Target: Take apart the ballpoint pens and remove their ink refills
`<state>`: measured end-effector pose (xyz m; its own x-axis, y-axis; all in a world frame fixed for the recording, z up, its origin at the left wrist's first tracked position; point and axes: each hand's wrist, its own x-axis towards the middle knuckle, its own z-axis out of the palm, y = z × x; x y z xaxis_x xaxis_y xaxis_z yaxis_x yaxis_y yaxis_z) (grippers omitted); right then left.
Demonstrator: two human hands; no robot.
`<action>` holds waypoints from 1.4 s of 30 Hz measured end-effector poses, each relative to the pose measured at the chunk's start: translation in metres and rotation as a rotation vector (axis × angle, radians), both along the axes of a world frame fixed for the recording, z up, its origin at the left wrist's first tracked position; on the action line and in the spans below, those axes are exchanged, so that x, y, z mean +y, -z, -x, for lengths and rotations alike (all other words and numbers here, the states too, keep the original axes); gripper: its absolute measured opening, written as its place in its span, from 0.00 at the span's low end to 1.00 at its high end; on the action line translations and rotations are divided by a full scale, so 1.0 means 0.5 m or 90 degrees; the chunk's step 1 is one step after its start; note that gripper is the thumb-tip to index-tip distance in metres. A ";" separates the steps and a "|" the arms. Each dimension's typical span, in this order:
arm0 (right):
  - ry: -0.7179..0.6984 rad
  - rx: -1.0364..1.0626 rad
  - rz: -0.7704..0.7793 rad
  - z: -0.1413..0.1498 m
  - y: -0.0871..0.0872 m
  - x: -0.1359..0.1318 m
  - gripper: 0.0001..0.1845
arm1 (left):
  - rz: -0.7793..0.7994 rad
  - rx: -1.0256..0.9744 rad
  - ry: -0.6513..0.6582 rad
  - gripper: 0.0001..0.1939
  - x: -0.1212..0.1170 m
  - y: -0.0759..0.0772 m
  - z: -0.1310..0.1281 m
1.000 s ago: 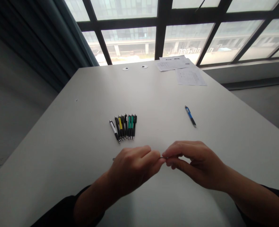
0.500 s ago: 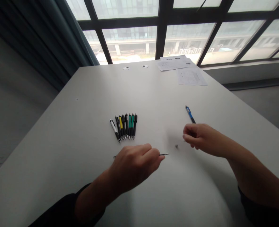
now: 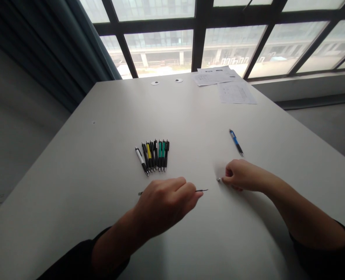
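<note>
- A large window [image 3: 231,39] with dark frames fills the top of the view, with a pale multi-storey building outside; a dark teal curtain [image 3: 73,39] hangs at its left end.
- A white table [image 3: 73,163] runs from the person out toward the window.
- The person's two bare forearms reach in from the bottom in dark sleeves [image 3: 79,260].
- Two sheets of printed paper [image 3: 236,93] lie at the far edge of the table, toward the right.
- A tight row of retractable pens [image 3: 153,157] lies left of centre, side by side with tips toward the person; barrels include white, yellow and green.
- A single blue pen [image 3: 236,142] lies apart to the right, tilted, just beyond the right hand.
- The left hand [image 3: 163,206] is closed and rests low over the table, gripping a thin dark pen refill [image 3: 200,190] that sticks out on both sides of the fist.
- The right hand [image 3: 244,175] is half closed with curled fingers, low over the table; I cannot tell whether it holds anything.
- A small metal piece [image 3: 218,179], too tiny to identify, sits on the table just beside the right fingertips, between the hands.
</note>
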<state>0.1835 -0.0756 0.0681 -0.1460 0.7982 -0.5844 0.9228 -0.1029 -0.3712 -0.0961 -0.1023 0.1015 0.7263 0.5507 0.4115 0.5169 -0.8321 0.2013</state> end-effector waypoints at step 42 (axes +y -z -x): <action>-0.011 -0.001 0.015 0.012 -0.004 -0.010 0.17 | -0.008 0.009 0.002 0.17 0.001 0.006 0.003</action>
<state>0.1773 -0.0804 0.0701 -0.1592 0.7814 -0.6034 0.9249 -0.0957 -0.3680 -0.0977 -0.1017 0.0986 0.7339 0.5436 0.4074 0.5173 -0.8359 0.1836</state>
